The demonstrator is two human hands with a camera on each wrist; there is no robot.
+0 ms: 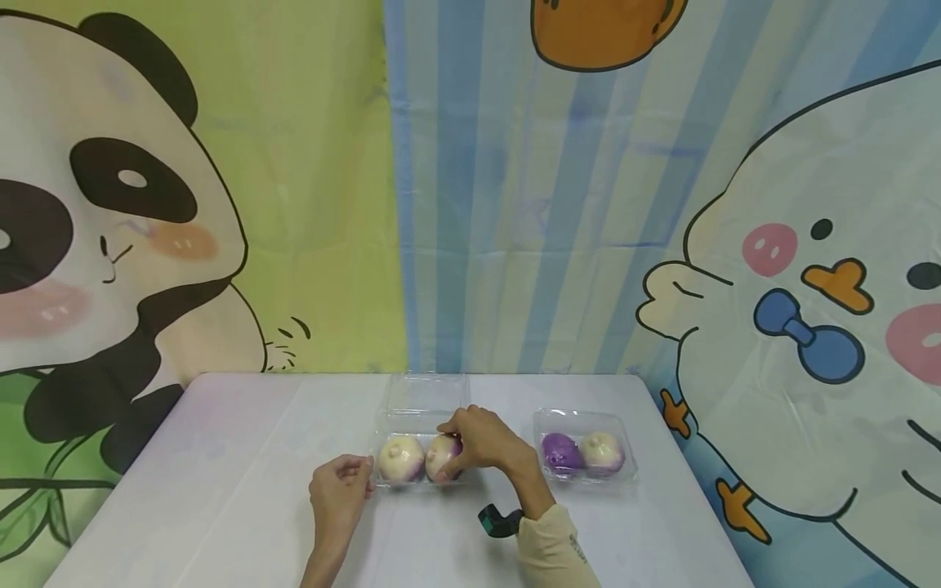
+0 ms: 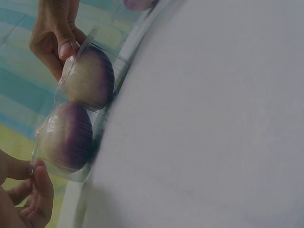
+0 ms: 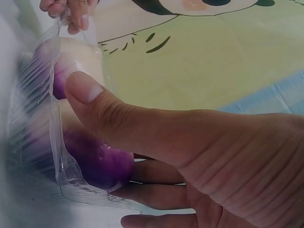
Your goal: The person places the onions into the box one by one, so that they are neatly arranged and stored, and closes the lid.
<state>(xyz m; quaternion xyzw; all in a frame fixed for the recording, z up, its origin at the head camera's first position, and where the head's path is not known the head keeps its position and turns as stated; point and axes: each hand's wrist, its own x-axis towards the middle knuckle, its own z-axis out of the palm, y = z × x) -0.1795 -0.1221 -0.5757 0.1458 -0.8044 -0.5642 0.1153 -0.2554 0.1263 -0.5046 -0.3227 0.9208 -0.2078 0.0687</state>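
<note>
An open clear plastic clamshell box (image 1: 421,422) holds two white-and-purple turnips side by side, a left turnip (image 1: 401,459) and a right turnip (image 1: 442,455). My left hand (image 1: 340,496) pinches the box's left front edge between thumb and fingers; the left wrist view shows this fingertip hold too. Over the right half of the box, my right hand (image 1: 487,441) grips the right turnip, thumb on its near side and fingers round its far side. In the right wrist view, the lower turnip (image 3: 97,159) sits in the box between that thumb and those fingers.
To the right on the white table (image 1: 243,490) stands a second clear box (image 1: 581,420) with a purple turnip (image 1: 562,452) and a white-and-purple one (image 1: 602,452). The first box's raised lid (image 1: 428,394) lies back toward the far table edge. A printed curtain (image 1: 478,204) hangs behind.
</note>
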